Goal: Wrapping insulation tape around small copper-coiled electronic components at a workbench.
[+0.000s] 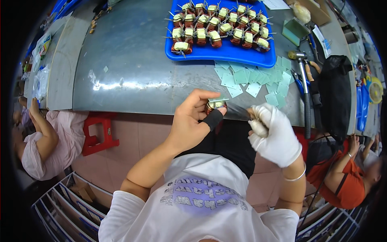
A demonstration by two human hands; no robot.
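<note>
Copper-wound coil [215,106] with a pale yellow core sits in the left hand [189,123], pinched between fingertips and thumb just over the near edge of the grey metal counter [133,68]. A black band wraps the thumb, and a thin pale green sheet lies across the coil's top. The left grip is narrow, closed on the coil. The right hand [274,135], in a white glove, is curled beside it, a little apart from the coil; its grip is closed around something small and pale that I cannot make out.

Farther back on the counter a blue tray [225,54] holds rows of similar coils. Loose pale green squares [262,78] are scattered between the tray and the hands. A hammer [304,84] lies to the right, next to a black bag [336,88]. Other people sit at the left and right edges of the view, and a red stool [98,133] stands under the counter
</note>
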